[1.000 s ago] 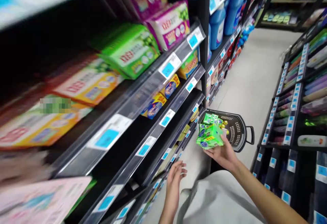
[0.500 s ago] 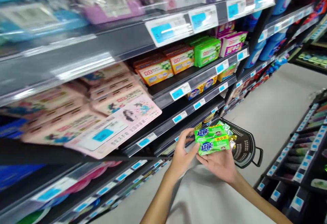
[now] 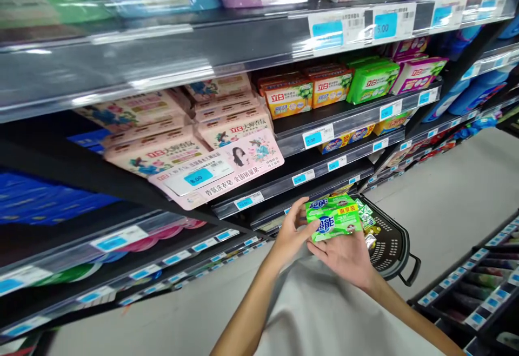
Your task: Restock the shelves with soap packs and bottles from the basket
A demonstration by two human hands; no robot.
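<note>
Soap packs [image 3: 333,217] over shopping basket [image 3: 399,237]

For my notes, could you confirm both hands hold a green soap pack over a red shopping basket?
The shopping basket is black, not red, in the head view; the left hand and right hand hold the green soap pack over it.

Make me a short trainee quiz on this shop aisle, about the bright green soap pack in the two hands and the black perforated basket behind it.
1. What do the left hand and right hand hold? A) a bright green soap pack B) a blue detergent bottle C) a pink soap box
2. True or false: the black perforated basket lies beyond the pack, to its right in view.
3. Fill in: the shelf price tags carry a ___ patch.
Key: 1 A; 2 true; 3 blue.
</note>
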